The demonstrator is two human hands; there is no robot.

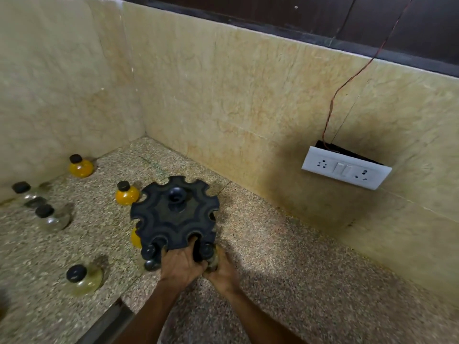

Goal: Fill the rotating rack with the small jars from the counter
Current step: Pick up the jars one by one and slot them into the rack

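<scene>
The black rotating rack (pixel 173 217) with scalloped slots stands on the speckled counter (pixel 285 269). My left hand (pixel 180 265) grips its near edge. My right hand (pixel 221 269) is closed around a small jar (pixel 210 254) with a black cap at a near slot. A black-capped jar (pixel 149 252) hangs in the slot left of my hands, and a yellow one (pixel 135 238) peeks from under the rack. Loose jars lie to the left: two yellow (pixel 80 166) (pixel 126 193), two clear (pixel 27 193) (pixel 51 217), and a pale one (pixel 83 279).
Tiled walls (pixel 223 95) meet in a corner behind the rack. A white switch and socket plate (pixel 345 170) sits on the right wall, with a thin red wire (pixel 347 83) rising from it. A dark counter seam (pixel 109 324) runs at bottom left.
</scene>
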